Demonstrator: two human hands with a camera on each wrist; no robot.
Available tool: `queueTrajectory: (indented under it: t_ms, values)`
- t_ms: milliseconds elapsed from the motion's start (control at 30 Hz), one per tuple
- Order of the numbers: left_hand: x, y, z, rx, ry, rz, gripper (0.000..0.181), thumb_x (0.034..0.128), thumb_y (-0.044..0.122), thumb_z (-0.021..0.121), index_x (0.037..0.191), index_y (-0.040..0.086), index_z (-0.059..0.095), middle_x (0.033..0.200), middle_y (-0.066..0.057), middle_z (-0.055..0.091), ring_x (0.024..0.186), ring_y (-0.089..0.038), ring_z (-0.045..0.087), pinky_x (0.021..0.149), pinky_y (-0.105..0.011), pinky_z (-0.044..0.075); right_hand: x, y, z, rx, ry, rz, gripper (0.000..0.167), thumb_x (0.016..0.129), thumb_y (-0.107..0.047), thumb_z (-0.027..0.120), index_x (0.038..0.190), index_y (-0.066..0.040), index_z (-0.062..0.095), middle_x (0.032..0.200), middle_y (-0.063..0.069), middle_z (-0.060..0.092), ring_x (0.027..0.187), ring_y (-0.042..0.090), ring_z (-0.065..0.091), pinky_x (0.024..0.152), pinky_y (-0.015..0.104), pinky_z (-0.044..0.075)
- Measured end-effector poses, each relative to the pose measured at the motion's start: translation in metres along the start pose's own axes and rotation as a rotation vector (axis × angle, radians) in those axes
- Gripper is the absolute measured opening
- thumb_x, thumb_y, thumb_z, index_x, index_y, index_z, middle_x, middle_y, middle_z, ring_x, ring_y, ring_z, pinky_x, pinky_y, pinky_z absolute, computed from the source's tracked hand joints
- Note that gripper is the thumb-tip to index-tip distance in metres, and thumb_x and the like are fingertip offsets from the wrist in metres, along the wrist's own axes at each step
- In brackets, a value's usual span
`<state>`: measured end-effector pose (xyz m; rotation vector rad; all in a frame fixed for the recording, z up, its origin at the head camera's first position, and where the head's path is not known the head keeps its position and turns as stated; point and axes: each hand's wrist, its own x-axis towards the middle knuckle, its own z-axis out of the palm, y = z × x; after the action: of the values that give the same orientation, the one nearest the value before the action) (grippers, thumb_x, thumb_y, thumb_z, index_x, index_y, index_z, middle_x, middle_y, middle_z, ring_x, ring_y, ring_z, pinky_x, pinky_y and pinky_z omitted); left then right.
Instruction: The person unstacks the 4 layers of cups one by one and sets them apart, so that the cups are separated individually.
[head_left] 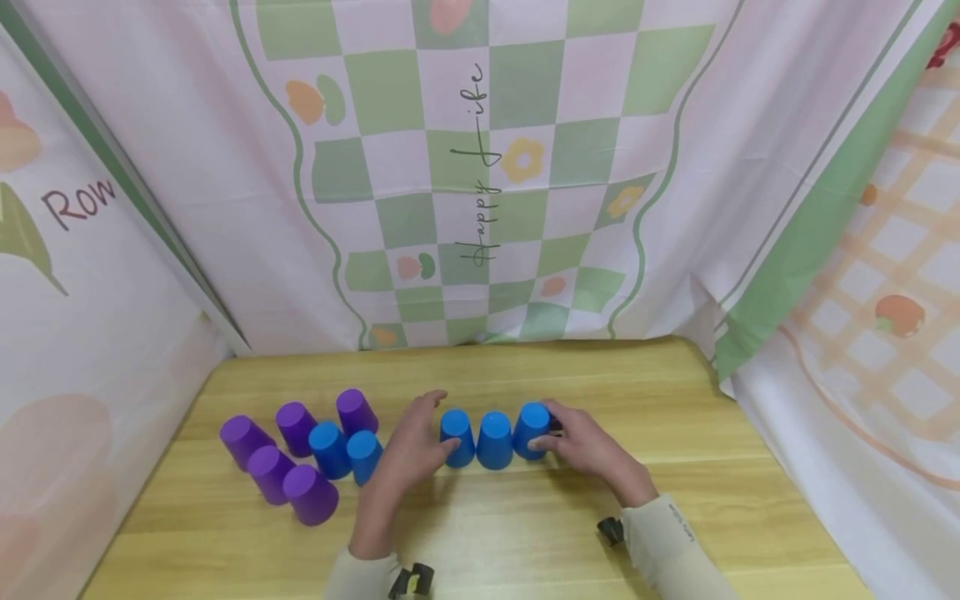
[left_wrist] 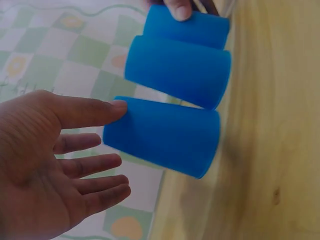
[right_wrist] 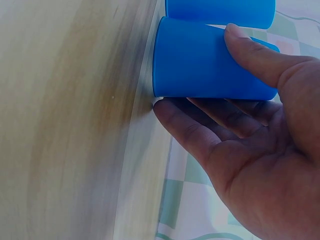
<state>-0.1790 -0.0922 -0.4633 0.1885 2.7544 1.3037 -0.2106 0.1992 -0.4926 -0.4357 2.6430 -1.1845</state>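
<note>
Three upside-down blue cups stand in a row on the table: a left blue cup [head_left: 457, 439], a middle blue cup [head_left: 495, 442] and a right blue cup [head_left: 532, 432]. My left hand [head_left: 416, 442] is beside the left cup with its fingers spread. In the left wrist view its thumb tip overlaps that cup near the narrow end; the other fingers stand apart from it. My right hand [head_left: 588, 446] holds the right cup, the thumb [right_wrist: 255, 52] on its near side and the fingers along its outer side.
Left of my left hand stand two more blue cups, one [head_left: 330, 450] and another [head_left: 364, 456] partly hidden by the hand. Several purple cups [head_left: 311, 495] stand around them on the wooden table [head_left: 510, 533]. A patterned cloth [head_left: 517, 167] hangs along the far edge.
</note>
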Motion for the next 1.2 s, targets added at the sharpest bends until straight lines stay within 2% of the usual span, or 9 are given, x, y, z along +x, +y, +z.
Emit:
queueTrajectory:
  t_ms: [300,533,833,1200]
  values:
    - [0.002,-0.003,0.012,-0.055,-0.053,-0.009,0.071,0.0981,0.014,0.075,0.159,0.008,0.04,0.16,-0.02,0.047,0.147,-0.043,0.046,0.118,-0.064,0.042,0.0,-0.001,0.001,0.002,-0.002,-0.012,0.033,0.099,-0.019,0.075,0.13,-0.016,0.064,0.12,0.002,0.072,0.112,0.022,0.066,0.1,0.052,0.059]
    - [0.002,-0.008,0.019,-0.082,-0.062,0.005,0.069,0.1,0.013,0.072,0.16,0.008,0.039,0.162,-0.021,0.044,0.149,-0.044,0.042,0.12,-0.065,0.038,0.0,-0.002,0.001,0.003,-0.003,-0.003,0.034,0.099,-0.019,0.075,0.131,-0.015,0.064,0.121,0.002,0.072,0.114,0.023,0.067,0.101,0.053,0.058]
    - [0.003,-0.013,0.021,-0.082,-0.073,0.003,0.059,0.1015,0.01,0.069,0.155,0.006,0.044,0.156,-0.02,0.051,0.147,-0.043,0.046,0.119,-0.065,0.04,0.0,-0.002,0.001,0.001,-0.009,-0.001,0.032,0.099,-0.019,0.075,0.129,-0.016,0.064,0.12,0.002,0.072,0.114,0.023,0.067,0.101,0.053,0.058]
    - [0.001,-0.011,0.018,-0.088,-0.063,0.003,0.056,0.1008,0.007,0.069,0.152,0.006,0.047,0.152,-0.019,0.054,0.145,-0.043,0.049,0.117,-0.065,0.042,-0.001,-0.002,0.0,0.002,-0.007,-0.002,0.037,0.099,-0.019,0.075,0.133,-0.014,0.063,0.123,0.003,0.072,0.117,0.025,0.067,0.102,0.054,0.057]
